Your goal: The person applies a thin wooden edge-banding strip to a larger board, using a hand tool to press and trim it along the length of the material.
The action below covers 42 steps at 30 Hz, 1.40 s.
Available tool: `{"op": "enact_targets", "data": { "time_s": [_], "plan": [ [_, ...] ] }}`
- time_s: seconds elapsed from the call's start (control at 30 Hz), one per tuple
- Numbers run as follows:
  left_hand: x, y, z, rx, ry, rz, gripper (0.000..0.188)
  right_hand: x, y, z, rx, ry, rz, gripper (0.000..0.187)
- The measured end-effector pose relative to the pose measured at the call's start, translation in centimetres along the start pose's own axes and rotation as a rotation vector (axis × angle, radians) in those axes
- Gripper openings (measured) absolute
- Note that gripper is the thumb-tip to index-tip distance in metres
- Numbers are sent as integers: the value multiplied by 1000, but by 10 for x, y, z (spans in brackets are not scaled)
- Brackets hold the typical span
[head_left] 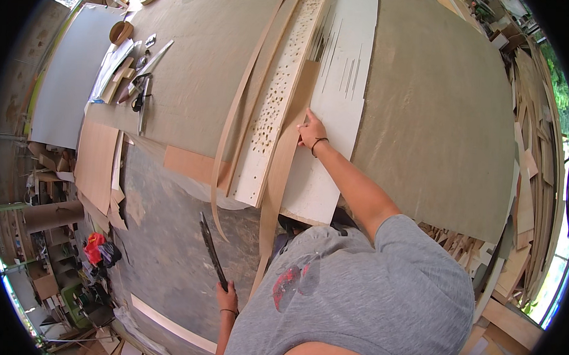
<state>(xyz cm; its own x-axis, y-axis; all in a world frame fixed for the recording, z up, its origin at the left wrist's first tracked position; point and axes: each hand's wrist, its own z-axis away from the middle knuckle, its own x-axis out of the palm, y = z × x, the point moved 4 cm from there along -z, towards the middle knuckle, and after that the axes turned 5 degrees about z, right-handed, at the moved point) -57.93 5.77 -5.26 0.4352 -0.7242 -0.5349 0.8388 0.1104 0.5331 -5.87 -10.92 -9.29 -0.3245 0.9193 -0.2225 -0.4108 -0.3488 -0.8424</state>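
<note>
My right hand (312, 132) reaches over a long white board (310, 196). Its index finger points away from me, and its fingertips rest apart against a thin tan wood-look strip (285, 153). This strip runs along the side of a white panel dotted with glue-coloured spots (269, 123) and hangs down past the near end. Low on the left, my left hand (227, 297) is closed around one end of a long, narrow black tool (213, 247), whose kind I cannot make out. The tool points up and away, off the boards.
Another loose strip (240, 99) curls over the table edge, left of the panel. Tools and papers (133, 82) lie on the large worktable (194, 66) at far left. A brown sheet (196, 166) juts past its near edge. Wood offcuts (531, 169) are stacked at right.
</note>
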Motion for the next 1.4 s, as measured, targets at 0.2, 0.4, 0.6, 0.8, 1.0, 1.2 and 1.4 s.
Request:
{"op": "enact_targets", "data": {
  "time_s": [0.2,0.4,0.6,0.8,1.0,1.2,1.4],
  "plan": [
    [35,190,0,295,-262,297,19,-2,5,-12,-1,1,54,66],
    [113,348,-48,415,-576,6,31,-9,1,-22,-58,1,61,64],
    [173,440,-60,325,-721,-113,28,-6,0,-22,-19,-69,37,63],
    [202,463,-81,373,-784,-29,21,-7,4,-19,-99,-42,47,65],
    [221,476,-85,495,-609,-229,23,-4,21,-38,-160,0,189,65],
    [228,491,-88,661,-531,-511,34,-5,6,-22,-113,-72,104,65],
    [242,499,-85,680,-453,-770,33,-9,8,-26,-130,-44,91,66]
  ]
}}
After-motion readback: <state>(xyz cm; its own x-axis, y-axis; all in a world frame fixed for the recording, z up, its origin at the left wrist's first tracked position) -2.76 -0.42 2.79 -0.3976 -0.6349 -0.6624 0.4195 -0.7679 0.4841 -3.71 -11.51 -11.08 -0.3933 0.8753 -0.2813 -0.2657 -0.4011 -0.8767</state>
